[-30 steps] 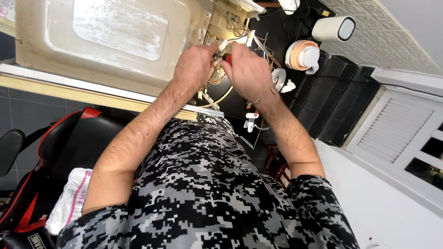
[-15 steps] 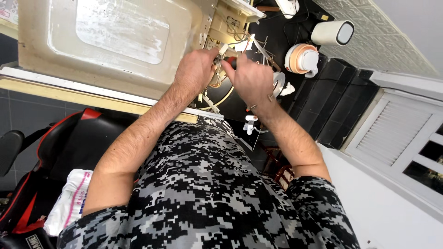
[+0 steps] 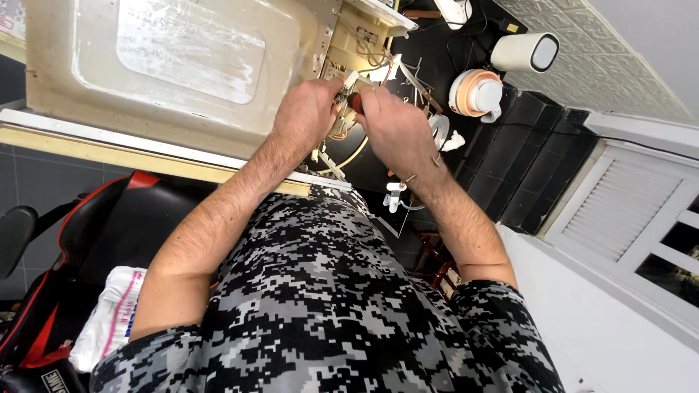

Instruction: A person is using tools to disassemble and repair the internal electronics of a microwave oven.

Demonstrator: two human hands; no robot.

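Much of the work is hidden behind the two hands, which meet at the open side of a cream metal appliance casing point(image 3: 182, 65) lying on a pale bench. The left hand point(image 3: 306, 120) is curled against the edge of the casing, fingers bent inward around a bundle of wires and small parts point(image 3: 341, 124); exactly what it pinches cannot be made out. The right hand point(image 3: 393, 131) is clenched around a tool with a red handle point(image 3: 356, 100), of which only a small bit shows between thumb and fingers, its tip lost among the wiring just beside the casing's exposed inner compartment point(image 3: 360, 40). A yellowish cable point(image 3: 349, 156) loops out below the hands. The top of the casing is cut off by the frame edge. Right of the casing, on a dark surface, stand a round peach-and-white container point(image 3: 477, 93) and a white cylinder with a dark end point(image 3: 526, 52); small white scraps lie near them, too small to identify. Below the casing, left of the person's camouflage shirt point(image 3: 320, 306), a white plastic bag with pink and blue print point(image 3: 109, 320) rests on a black and red chair point(image 3: 80, 240), partly covered by the forearm.
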